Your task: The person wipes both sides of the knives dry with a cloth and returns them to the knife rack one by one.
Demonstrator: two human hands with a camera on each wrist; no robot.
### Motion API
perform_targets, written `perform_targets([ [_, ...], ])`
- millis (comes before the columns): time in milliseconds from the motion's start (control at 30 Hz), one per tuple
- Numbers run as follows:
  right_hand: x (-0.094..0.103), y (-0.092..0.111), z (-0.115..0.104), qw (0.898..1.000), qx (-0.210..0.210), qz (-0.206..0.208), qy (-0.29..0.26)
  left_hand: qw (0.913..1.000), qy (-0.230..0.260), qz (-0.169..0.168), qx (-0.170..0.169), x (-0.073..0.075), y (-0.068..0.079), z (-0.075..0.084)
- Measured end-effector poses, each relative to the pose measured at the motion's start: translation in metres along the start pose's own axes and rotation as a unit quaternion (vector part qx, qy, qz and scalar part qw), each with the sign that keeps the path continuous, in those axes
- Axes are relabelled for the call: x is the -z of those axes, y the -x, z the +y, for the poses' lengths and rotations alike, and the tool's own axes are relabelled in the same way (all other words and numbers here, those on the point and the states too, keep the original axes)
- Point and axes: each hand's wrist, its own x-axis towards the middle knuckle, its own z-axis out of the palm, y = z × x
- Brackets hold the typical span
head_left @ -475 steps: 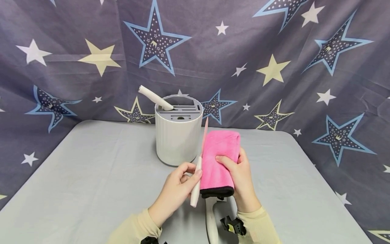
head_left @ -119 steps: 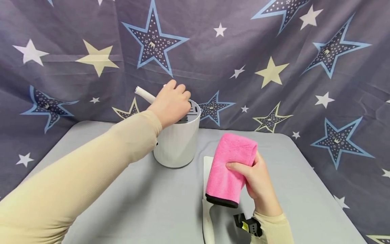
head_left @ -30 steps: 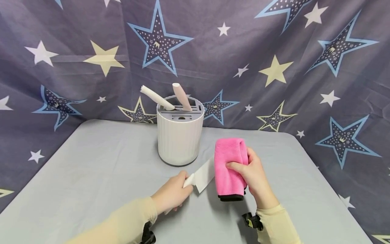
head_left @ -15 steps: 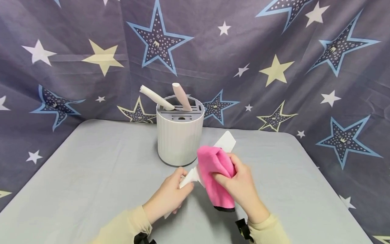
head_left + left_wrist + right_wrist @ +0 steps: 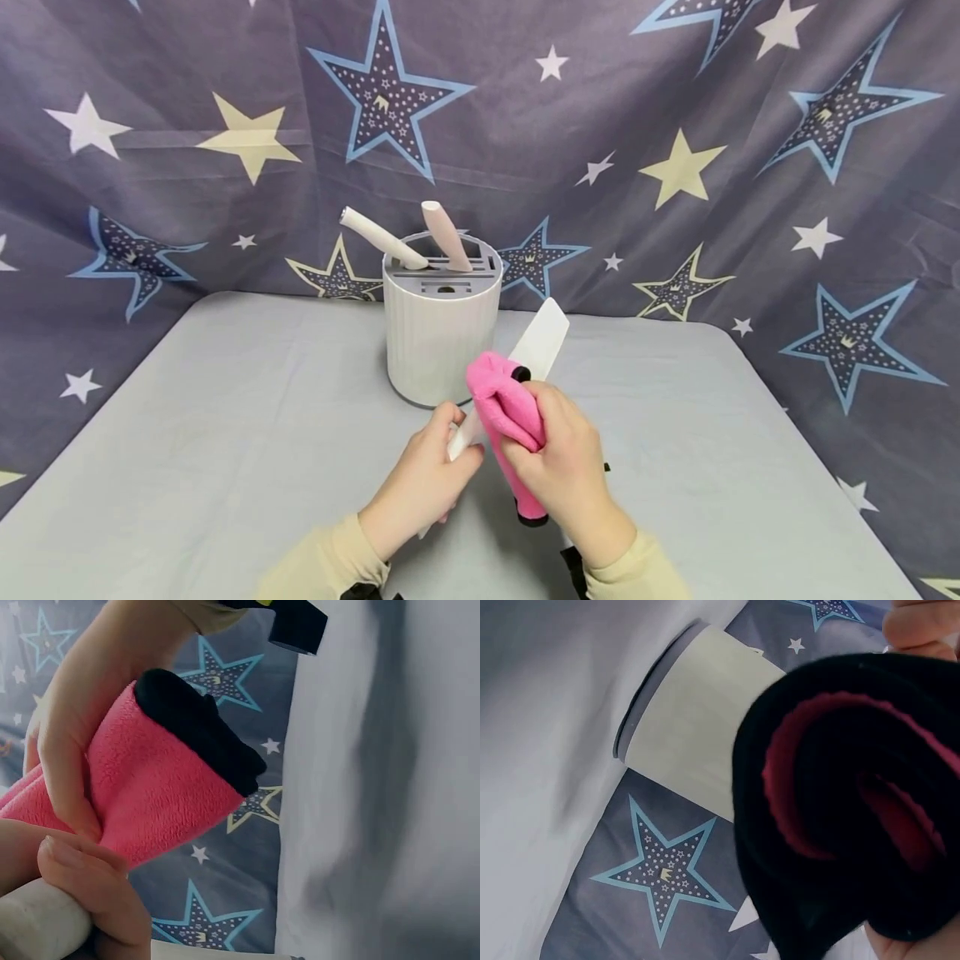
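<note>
My left hand (image 5: 427,483) grips the white handle of a broad-bladed white cleaver (image 5: 546,332), its blade slanting up and to the right. In the left wrist view the butt of the cleaver handle (image 5: 41,922) pokes out of the curled fingers. A pink cloth (image 5: 504,400) with black trim is wrapped over the blade near the handle, and my right hand (image 5: 566,467) grips it there. The blade's far end sticks out beyond the cloth. Seen from the right wrist, the folded black edge of the cloth (image 5: 802,907) hides most of the right hand.
Just behind the hands stands a round, ribbed white knife block (image 5: 442,350) with a grey slotted top. A white knife handle (image 5: 382,239) and a pinkish knife handle (image 5: 446,236) lean out of its slots. A star-patterned curtain (image 5: 600,125) hangs behind the grey-covered table (image 5: 225,433).
The pink-bladed knife from my left hand now sits in the block. My left hand has taken the cleaver off the table. Over the last second, the cloth has folded round its blade and moved left.
</note>
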Motion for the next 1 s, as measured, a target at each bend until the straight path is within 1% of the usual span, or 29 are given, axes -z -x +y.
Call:
perform_targets([
  [167,0.000,-0.002,-0.003,1.000,-0.001,0.008,0.007,1.0000,0.002,0.006,-0.001,-0.001,0.000,0.002],
  [367,0.000,-0.001,-0.001,1.000,-0.004,0.013,0.012,1.0000,0.003,0.005,-0.006,-0.001,0.001,0.002],
  [567,0.000,-0.001,0.004,1.000,-0.014,0.005,0.011,1.0000,0.001,0.007,-0.002,0.000,0.003,0.001],
  [767,0.001,-0.002,0.006,0.999,-0.013,0.001,0.031,1.0000,0.005,0.008,-0.003,0.001,0.005,0.000],
  [1000,0.004,-0.005,0.010,0.998,-0.038,-0.010,0.043,0.9999,-0.001,0.007,-0.007,0.001,0.004,0.000],
])
